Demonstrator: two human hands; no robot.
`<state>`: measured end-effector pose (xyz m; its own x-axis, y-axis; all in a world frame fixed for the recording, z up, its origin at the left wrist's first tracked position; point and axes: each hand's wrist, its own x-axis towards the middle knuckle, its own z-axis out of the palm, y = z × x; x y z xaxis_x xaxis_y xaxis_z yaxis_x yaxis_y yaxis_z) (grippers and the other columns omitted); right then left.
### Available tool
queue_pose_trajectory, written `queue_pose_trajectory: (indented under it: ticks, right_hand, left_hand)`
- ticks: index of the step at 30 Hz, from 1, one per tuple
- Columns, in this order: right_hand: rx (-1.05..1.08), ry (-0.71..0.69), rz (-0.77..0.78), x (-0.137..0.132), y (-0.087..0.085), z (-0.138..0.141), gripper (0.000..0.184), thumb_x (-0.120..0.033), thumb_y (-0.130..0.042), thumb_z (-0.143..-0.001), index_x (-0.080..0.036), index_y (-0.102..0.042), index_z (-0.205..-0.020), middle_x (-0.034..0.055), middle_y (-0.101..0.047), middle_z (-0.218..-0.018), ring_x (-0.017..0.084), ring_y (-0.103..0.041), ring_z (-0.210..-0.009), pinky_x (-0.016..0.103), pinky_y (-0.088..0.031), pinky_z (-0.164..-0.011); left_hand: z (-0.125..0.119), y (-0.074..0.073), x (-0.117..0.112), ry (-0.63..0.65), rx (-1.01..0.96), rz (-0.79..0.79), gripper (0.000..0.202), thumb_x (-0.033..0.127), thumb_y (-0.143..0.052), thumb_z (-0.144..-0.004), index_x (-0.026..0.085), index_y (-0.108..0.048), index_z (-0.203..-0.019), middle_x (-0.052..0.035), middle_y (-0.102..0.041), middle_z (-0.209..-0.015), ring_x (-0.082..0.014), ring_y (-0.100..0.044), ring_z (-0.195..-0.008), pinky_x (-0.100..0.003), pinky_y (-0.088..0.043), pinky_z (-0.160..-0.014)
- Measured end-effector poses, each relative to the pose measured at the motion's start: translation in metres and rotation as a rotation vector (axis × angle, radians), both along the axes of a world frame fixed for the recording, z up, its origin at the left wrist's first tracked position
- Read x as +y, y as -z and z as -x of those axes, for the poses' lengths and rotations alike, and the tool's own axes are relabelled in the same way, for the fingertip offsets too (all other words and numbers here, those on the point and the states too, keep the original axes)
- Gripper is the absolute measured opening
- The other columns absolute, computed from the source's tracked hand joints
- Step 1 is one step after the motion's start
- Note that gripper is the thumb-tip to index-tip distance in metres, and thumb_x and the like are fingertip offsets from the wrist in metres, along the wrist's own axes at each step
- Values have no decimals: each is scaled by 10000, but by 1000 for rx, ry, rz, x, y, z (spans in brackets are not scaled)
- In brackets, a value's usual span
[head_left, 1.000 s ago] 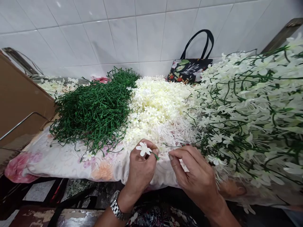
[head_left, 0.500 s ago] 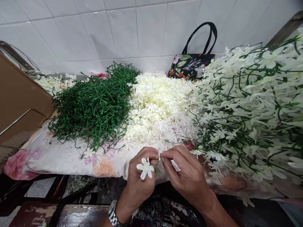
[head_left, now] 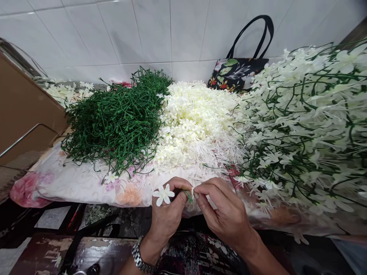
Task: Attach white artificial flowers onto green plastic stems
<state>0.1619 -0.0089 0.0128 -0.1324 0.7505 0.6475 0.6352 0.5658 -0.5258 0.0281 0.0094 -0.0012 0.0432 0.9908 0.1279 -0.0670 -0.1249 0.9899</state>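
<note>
My left hand [head_left: 169, 208] is closed around a thin green stem [head_left: 188, 195] that carries a white artificial flower [head_left: 163, 194] sticking out to the left of the fingers. My right hand [head_left: 223, 210] pinches a tiny white piece at the tip of that same stem, fingertips touching the left thumb. Both hands hover at the front edge of a floral cloth [head_left: 77, 183]. Just behind them lie a heap of loose white petals [head_left: 195, 122] and white stamen pieces [head_left: 212, 154].
A mound of bare green stems [head_left: 114, 122] lies at the left. Finished white flower sprays [head_left: 309, 122] pile up at the right. A black floral handbag [head_left: 237, 70] leans on the tiled wall. A brown cardboard box [head_left: 23, 110] stands far left.
Both hands have drawn slightly nearer and come together at the stem tip. The white flower has swung from above the left fingers to their left side.
</note>
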Motion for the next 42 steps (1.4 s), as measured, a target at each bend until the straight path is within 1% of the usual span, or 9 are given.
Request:
queue_pose_trajectory:
  ticks: [6,10,13,16,20,24,30,35,42]
  right_hand:
    - [17,10,4,1,3,6,121,-64,-475,-863,-158,-541,-825,30,-547,-684,138,-508,-650,258,-427,-568]
    - [79,-41,124,-1,0,2,79,-130,-501,-875,-170,-542,-930,31,-565,-768,135,-531,-724,250,-463,-628]
    - [73,-78,205,-2,-2,0,272,-236,-563,-852,-170,-507,-1110,74,-575,-982,165,-554,-896,279,-496,-753]
    - [42,-107,252,-1,-1,1,488,-290,-630,-803,-155,-447,-1235,108,-548,-1122,196,-548,-989,320,-497,-831]
    - [75,-135,202,2,0,4,296,-177,-582,-823,-147,-534,-1113,80,-602,-970,164,-579,-888,281,-504,-756]
    - [103,-126,117,4,1,3,104,-98,-548,-833,-138,-593,-918,35,-606,-762,113,-572,-717,218,-475,-635]
    - [109,-105,126,4,6,3,83,-67,-523,-833,-136,-569,-839,23,-570,-704,99,-536,-661,210,-440,-596]
    - [157,-77,180,4,8,2,102,-76,-514,-838,-165,-538,-797,-14,-553,-687,72,-520,-620,181,-414,-576]
    - [202,-83,257,3,1,-5,118,-90,-503,-844,-194,-519,-792,-39,-534,-701,61,-503,-638,168,-398,-586]
  left_hand:
    - [-4,8,-4,-50,-108,26,95,120,-601,-732,169,-646,-664,1,-616,-669,-131,-563,-670,-225,-442,-641]
    - [-4,0,-3,-70,-308,213,71,202,-683,-673,158,-640,-638,27,-546,-595,-85,-464,-532,-183,-373,-492]
    - [-4,-8,-2,-90,-442,388,163,239,-757,-591,149,-620,-601,59,-480,-541,-35,-331,-420,-159,-271,-397]
    - [-4,-10,-3,-106,-470,404,184,244,-785,-566,149,-629,-591,55,-502,-558,-29,-333,-418,-151,-273,-389]
    - [-3,-3,-8,-82,-446,287,153,252,-778,-608,159,-657,-602,25,-568,-605,-79,-484,-562,-161,-406,-529]
    - [-2,6,-10,-82,-419,209,98,246,-736,-677,171,-677,-654,15,-597,-632,-92,-506,-600,-168,-418,-559]
    - [2,9,-11,-50,-288,149,46,200,-657,-737,163,-661,-711,-1,-591,-671,-117,-524,-646,-208,-424,-603]
    - [9,9,-11,34,-169,169,139,258,-577,-794,157,-672,-802,-33,-611,-728,-139,-533,-648,-247,-421,-597]
    - [12,-7,-7,17,71,56,170,165,-520,-789,184,-671,-713,-9,-618,-693,-136,-562,-690,-235,-431,-645]
